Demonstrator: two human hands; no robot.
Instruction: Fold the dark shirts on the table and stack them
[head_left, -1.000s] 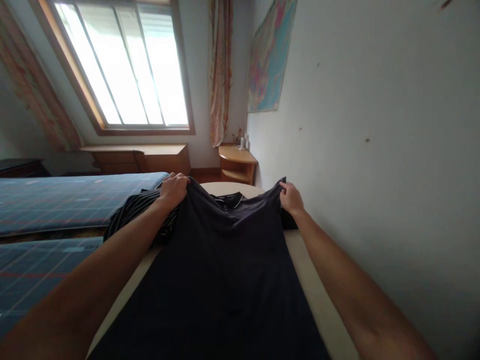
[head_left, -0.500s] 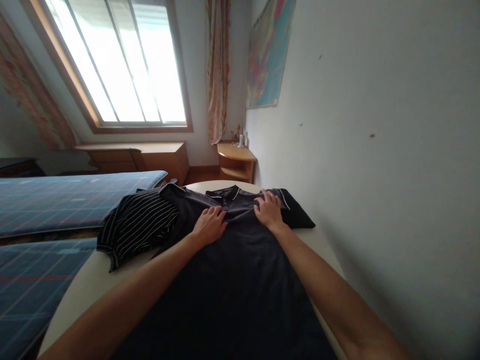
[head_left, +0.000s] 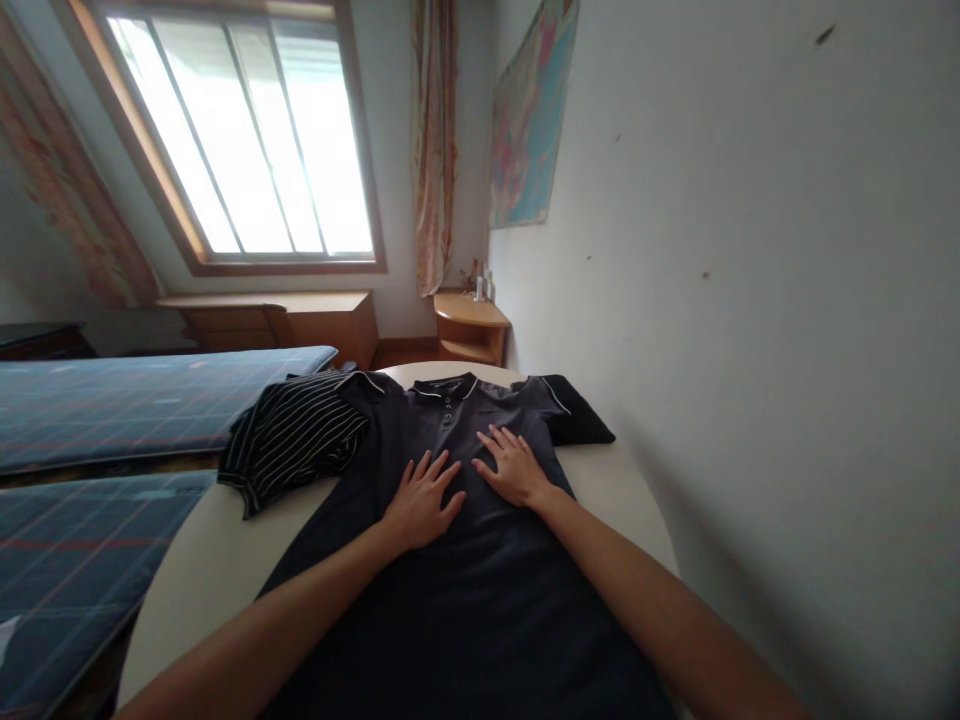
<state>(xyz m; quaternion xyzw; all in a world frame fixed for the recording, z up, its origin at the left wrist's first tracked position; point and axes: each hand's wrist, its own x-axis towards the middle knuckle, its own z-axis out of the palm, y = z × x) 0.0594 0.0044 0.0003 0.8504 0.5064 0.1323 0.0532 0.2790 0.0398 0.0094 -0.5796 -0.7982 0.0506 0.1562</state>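
We no longer pinch the dark, white-trimmed fabric shirt, now spread out. Our left hand and right hand lie on it, fingers apart.

dark collared garment lying spread on the table

it is charcoal grey near the shoulders and deepens to blue-black below. its black collar, edged in white, lies at the far end; a short row of round fasteners runs down from it. both short sleeves spread outward, white-trimmed. the body widens toward the near side.
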